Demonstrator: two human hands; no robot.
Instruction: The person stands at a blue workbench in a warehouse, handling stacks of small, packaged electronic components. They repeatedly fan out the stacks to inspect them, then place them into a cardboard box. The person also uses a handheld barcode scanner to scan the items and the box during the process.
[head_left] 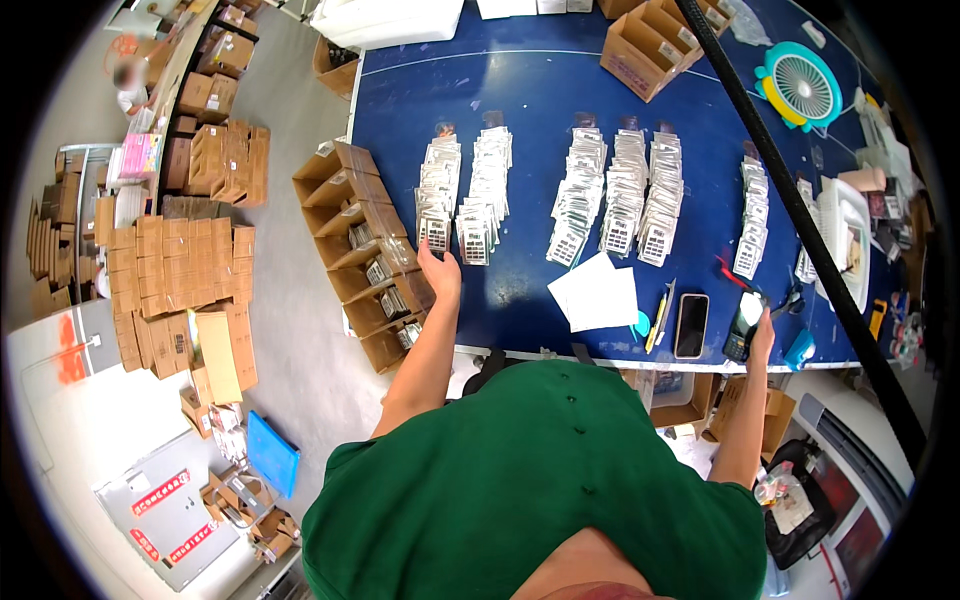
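Five long overlapping rows of small flat packets with white printed labels lie toward the middle and left of the blue table. At the near end of the leftmost row (439, 185), my left hand (440, 275) has its fingers and thumb closed about the end packet (436, 234). Beside it runs a second row (485, 195). Over at the right, my right hand (763, 338) grips a dark handheld device (740, 336) with a pale, bright screen. A black phone (691, 325) lies just left of that device, and another packet row (752, 218) ends beyond it.
Left of the rows, a divided cardboard box (352, 215) holds packets in several compartments. White sheets (598, 293) and a yellow cutter (657, 322) lie near the front edge. A turquoise fan (803, 87) stands far right, near a white basket (845, 240). A black pole (790, 190) crosses the view.
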